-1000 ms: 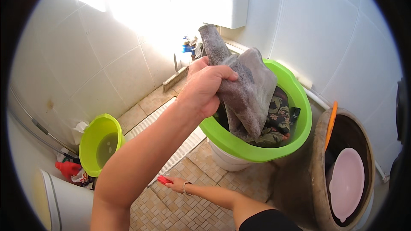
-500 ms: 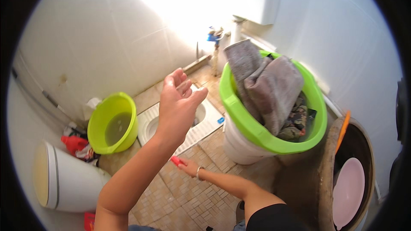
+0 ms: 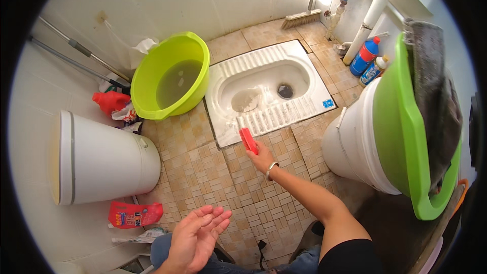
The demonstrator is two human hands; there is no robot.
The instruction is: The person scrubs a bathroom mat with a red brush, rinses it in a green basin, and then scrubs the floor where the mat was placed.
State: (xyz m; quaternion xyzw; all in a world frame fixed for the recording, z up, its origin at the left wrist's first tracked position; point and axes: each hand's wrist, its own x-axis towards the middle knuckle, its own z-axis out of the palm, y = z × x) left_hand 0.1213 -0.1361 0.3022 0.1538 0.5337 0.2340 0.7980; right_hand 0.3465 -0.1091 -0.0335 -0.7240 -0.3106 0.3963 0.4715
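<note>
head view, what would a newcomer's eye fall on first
Probably the white ceramic squat toilet at centre, with the right hand holding a red brush-like tool by its near edge. Next come the round lime-green plastic basin of murky water at left, and the green plastic tub draped with grey cloth at right.
</note>
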